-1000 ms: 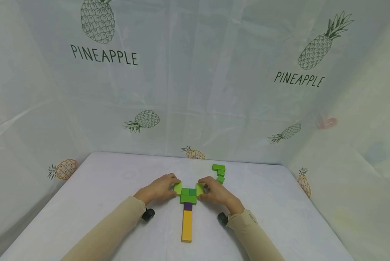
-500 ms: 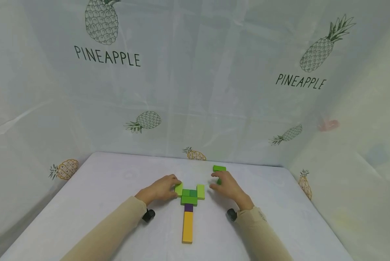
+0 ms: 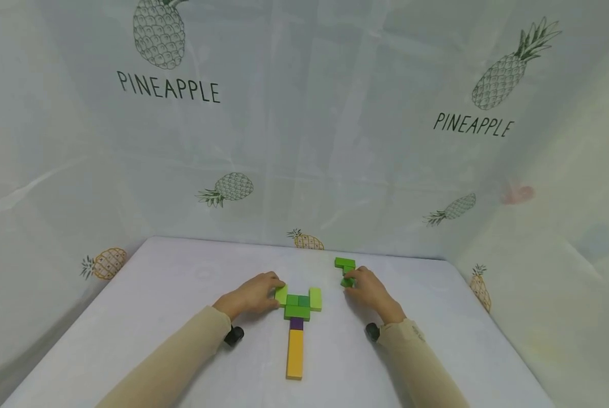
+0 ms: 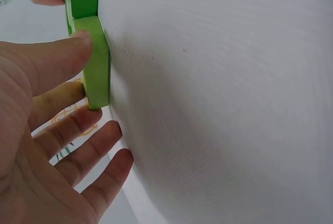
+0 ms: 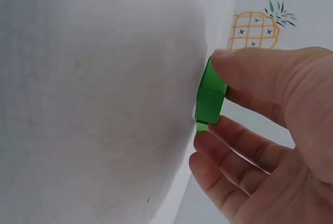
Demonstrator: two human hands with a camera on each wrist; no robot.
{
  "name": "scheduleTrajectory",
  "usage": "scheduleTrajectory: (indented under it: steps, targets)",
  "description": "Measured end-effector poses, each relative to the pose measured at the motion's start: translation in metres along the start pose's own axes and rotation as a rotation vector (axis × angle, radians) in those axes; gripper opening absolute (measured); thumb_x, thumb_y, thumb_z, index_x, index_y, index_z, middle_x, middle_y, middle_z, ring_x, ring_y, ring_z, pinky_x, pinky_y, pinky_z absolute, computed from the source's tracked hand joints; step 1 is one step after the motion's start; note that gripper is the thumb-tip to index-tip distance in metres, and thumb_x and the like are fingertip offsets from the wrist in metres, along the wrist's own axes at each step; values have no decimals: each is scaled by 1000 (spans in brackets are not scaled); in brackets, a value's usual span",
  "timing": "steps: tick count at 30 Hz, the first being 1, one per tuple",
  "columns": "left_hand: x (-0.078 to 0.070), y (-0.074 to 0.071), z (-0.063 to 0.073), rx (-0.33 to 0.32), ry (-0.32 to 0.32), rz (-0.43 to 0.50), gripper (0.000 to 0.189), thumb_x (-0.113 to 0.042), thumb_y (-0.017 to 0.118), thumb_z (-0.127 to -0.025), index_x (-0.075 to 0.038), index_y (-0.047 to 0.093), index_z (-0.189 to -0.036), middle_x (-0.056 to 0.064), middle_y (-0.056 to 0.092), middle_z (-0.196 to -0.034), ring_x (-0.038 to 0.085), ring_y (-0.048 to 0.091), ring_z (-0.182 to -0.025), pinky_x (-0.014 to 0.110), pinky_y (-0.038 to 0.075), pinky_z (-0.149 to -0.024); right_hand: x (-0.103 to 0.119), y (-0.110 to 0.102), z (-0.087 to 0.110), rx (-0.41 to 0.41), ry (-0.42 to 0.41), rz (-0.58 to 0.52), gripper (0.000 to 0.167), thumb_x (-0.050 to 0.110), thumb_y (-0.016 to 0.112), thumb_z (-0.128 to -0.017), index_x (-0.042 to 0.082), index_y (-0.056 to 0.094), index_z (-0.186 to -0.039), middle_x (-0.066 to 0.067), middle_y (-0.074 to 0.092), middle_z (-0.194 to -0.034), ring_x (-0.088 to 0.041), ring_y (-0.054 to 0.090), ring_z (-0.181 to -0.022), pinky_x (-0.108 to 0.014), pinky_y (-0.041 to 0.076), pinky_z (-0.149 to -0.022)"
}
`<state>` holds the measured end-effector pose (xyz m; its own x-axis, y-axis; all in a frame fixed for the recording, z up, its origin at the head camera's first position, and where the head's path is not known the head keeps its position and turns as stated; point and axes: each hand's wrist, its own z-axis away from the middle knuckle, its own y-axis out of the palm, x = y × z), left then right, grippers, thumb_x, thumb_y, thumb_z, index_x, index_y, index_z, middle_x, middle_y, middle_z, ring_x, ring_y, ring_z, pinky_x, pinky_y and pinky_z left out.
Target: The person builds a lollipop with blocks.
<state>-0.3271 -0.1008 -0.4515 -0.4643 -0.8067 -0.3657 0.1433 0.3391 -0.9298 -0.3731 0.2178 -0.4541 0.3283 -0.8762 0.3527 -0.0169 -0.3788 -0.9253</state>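
Note:
My left hand (image 3: 253, 294) pinches a light green block (image 4: 97, 73) between thumb and fingers at the left of a flat block figure. A matching light green block (image 3: 315, 299) stands at its right. Between them lie two small green blocks (image 3: 292, 300), above a wider green block (image 3: 297, 313), a purple block (image 3: 296, 323) and a long yellow-orange piece (image 3: 294, 355). Further back on the right, my right hand (image 3: 373, 290) has thumb and fingers around a small green block (image 5: 210, 104), the nearest in a short row. Another green block (image 3: 344, 262) lies at that row's far end.
A white cloth-covered table (image 3: 197, 362) carries everything. Behind and at both sides hangs a pale curtain (image 3: 324, 141) printed with pineapples. A dark wrist camera (image 3: 234, 336) sits under the left wrist, another (image 3: 373, 332) under the right.
My right hand has let go of the right light green block and moved right and back to the loose green blocks. The left hand has stayed on its block.

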Motion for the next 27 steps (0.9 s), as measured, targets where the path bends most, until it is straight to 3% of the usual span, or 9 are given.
scheduleTrajectory:
  steps: [8, 15, 21, 27]
  targets:
    - [1, -2, -1, -1, -1, 1, 49, -23, 72, -85, -10, 59, -130, 6, 55, -125, 24, 51, -118, 40, 40, -104, 2, 0, -2, 28, 12, -1, 28, 5, 71, -83, 8, 68, -110, -5, 62, -101, -23, 59, -97, -43, 50, -87]
    - [3, 1, -1, -2, 1, 9, 49, -23, 73, -85, -10, 59, -130, 7, 55, -124, 24, 51, -117, 40, 41, -103, 9, -2, -2, 41, 3, -13, 24, 5, 71, -83, 9, 69, -107, -3, 62, -93, -19, 57, -86, -42, 50, -80]
    - [3, 1, -1, -7, 5, 6, 49, -22, 73, -85, -10, 59, -130, 6, 55, -124, 24, 51, -117, 40, 41, -103, 9, -2, -4, 25, -14, -14, 34, 8, 73, -81, 7, 66, -114, -6, 61, -103, -23, 59, -96, -43, 51, -83]
    - [2, 0, -1, -2, 4, 1, 50, -23, 73, -84, -10, 59, -130, 6, 55, -124, 24, 52, -117, 40, 42, -102, 11, -2, -8, 61, -24, -31, 35, 6, 71, -82, 7, 66, -117, -6, 64, -111, -24, 61, -99, -44, 51, -86]
